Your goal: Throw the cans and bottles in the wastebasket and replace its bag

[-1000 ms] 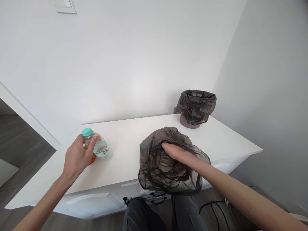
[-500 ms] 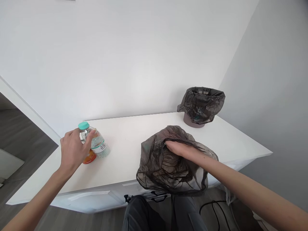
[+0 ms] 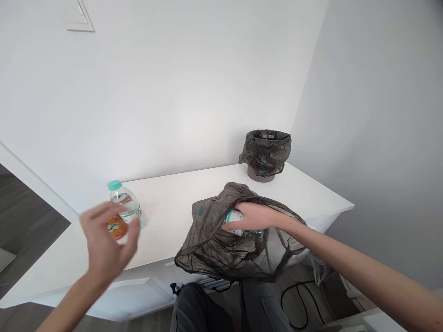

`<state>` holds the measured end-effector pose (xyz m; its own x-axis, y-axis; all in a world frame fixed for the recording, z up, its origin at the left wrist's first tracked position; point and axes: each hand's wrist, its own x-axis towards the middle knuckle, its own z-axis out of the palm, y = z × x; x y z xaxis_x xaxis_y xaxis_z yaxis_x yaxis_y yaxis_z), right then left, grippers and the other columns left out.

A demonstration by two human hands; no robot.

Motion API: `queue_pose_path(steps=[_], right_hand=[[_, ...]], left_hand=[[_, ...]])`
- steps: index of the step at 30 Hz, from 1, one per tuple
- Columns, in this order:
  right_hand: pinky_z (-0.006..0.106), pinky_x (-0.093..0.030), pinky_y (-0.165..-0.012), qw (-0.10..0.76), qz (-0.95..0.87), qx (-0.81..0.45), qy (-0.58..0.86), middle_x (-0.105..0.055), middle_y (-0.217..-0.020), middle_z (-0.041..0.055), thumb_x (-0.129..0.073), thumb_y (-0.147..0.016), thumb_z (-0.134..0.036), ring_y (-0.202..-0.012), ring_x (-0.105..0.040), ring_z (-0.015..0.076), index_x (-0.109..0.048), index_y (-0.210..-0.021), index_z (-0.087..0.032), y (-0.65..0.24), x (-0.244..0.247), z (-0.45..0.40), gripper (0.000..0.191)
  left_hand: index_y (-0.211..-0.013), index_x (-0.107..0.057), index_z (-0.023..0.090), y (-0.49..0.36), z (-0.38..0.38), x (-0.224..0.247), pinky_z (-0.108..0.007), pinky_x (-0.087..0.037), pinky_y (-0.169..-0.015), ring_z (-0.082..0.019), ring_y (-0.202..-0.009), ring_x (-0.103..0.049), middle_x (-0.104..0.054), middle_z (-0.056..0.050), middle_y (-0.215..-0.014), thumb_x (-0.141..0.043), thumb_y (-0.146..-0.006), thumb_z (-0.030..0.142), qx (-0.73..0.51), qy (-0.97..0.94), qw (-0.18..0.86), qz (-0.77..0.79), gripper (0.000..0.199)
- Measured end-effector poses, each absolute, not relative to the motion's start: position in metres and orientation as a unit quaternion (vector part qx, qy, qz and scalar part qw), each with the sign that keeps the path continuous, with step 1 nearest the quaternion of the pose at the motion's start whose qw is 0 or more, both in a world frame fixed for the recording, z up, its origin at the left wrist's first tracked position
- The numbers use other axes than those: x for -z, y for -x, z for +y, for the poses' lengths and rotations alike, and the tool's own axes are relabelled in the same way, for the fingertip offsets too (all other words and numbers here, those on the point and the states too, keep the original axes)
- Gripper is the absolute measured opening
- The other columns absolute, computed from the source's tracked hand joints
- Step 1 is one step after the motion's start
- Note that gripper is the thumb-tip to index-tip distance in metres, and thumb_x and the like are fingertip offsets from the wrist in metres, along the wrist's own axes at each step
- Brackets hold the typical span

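My right hand is inside a thin dark plastic bag, its fingers round a clear plastic bottle with a white and green label. The bottle lies on its side, partly hidden by the bag and hand. A green spot, perhaps a cap, shows through the film at the bag's left. My left hand, slightly blurred, is in the air with thumb and fingers apart and nothing between them. Just beyond it stand a clear water bottle with a turquoise cap and an orange can, side by side.
A small bin lined with a dark bag stands at the back right of the white cabinet top. White wall rises behind, grey wall to the right. A black cable lies on the floor at the lower right.
My left hand has come away from the water bottle and can, toward me. Inside the bag, my right hand has drawn a bottle into sight. The view has shifted to the right.
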<state>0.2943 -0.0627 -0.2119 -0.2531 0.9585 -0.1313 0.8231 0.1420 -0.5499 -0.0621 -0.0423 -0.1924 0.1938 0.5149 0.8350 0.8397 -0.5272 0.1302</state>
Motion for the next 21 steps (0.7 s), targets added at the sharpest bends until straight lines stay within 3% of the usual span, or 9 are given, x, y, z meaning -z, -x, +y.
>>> queue_pose_path(steps=[1, 3, 6, 9, 12, 16, 21], right_hand=[[0.033, -0.049, -0.069, 0.146, -0.742, -0.292, 0.585, -0.076, -0.097, 0.0073, -0.069, -0.081, -0.066, -0.084, -0.068, 0.0267, -0.073, -0.097, -0.022, -0.298, 0.209, -0.067, 0.047], [0.034, -0.051, -0.078, 0.171, -0.734, -0.34, 0.563, -0.076, -0.113, 0.0083, -0.067, -0.082, -0.069, -0.097, -0.068, 0.0286, -0.074, -0.107, -0.022, -0.306, 0.206, -0.074, 0.053], [0.034, -0.05, -0.089, 0.18, -0.713, -0.396, 0.549, -0.071, -0.13, 0.0096, -0.066, -0.082, -0.073, -0.113, -0.065, 0.0301, -0.073, -0.12, -0.022, -0.318, 0.203, -0.09, 0.064], [0.032, -0.05, -0.088, 0.173, -0.687, -0.449, 0.544, -0.071, -0.128, 0.0086, -0.065, -0.083, -0.073, -0.114, -0.064, 0.0292, -0.072, -0.122, -0.022, -0.325, 0.203, -0.112, 0.064], [0.029, -0.051, -0.082, 0.183, -0.68, -0.483, 0.52, -0.073, -0.122, 0.0062, -0.065, -0.085, -0.071, -0.11, -0.065, 0.0271, -0.072, -0.122, -0.025, -0.327, 0.206, -0.137, 0.06], [0.028, -0.051, -0.077, 0.199, -0.693, -0.512, 0.467, -0.075, -0.11, 0.0037, -0.06, -0.09, -0.069, -0.097, -0.067, 0.0227, -0.072, -0.123, -0.025, -0.33, 0.215, -0.158, 0.057], [0.032, -0.053, -0.094, 0.29, -0.659, -0.517, 0.462, -0.075, -0.118, 0.006, -0.048, -0.1, -0.061, -0.11, -0.068, 0.0224, -0.071, -0.125, -0.022, -0.34, 0.237, -0.15, 0.052]], left_hand=[[-0.098, -0.062, 0.024, 0.049, -0.059, 0.194, -0.047, -0.048, -0.097, -0.03, -0.104, -0.062, -0.068, -0.013, -0.1, -0.059, -0.09, 0.037, 0.402, 0.807, 0.116, -0.416, 0.015], [-0.089, -0.065, 0.03, 0.021, -0.089, 0.203, -0.039, -0.05, -0.083, -0.025, -0.084, -0.065, -0.07, -0.006, -0.086, -0.058, -0.092, 0.035, 0.243, 0.91, -0.078, -0.327, 0.009], [-0.113, -0.066, 0.034, -0.021, -0.122, 0.225, -0.034, -0.05, -0.074, -0.021, -0.077, -0.065, -0.074, -0.002, -0.09, -0.062, -0.093, 0.044, 0.105, 0.884, -0.321, -0.324, 0.023], [-0.136, -0.055, 0.031, -0.057, -0.132, 0.248, -0.035, -0.053, -0.083, -0.022, -0.091, -0.07, -0.075, -0.005, -0.108, -0.059, -0.094, 0.06, 0.147, 0.747, -0.519, -0.39, 0.051], [-0.138, -0.056, 0.026, -0.086, -0.132, 0.258, -0.041, -0.05, -0.105, -0.027, -0.118, -0.067, -0.068, -0.012, -0.133, -0.056, -0.094, 0.066, 0.244, 0.575, -0.681, -0.383, 0.06], [-0.13, -0.065, 0.025, -0.106, -0.139, 0.259, -0.045, -0.047, -0.112, -0.031, -0.134, -0.058, -0.062, -0.013, -0.144, -0.06, -0.093, 0.061, 0.304, 0.472, -0.755, -0.337, 0.052], [-0.13, -0.065, 0.033, -0.069, -0.148, 0.259, -0.051, -0.051, -0.109, -0.035, -0.137, -0.056, -0.065, -0.008, -0.143, -0.066, -0.085, 0.067, 0.332, 0.548, -0.64, -0.424, 0.056]])
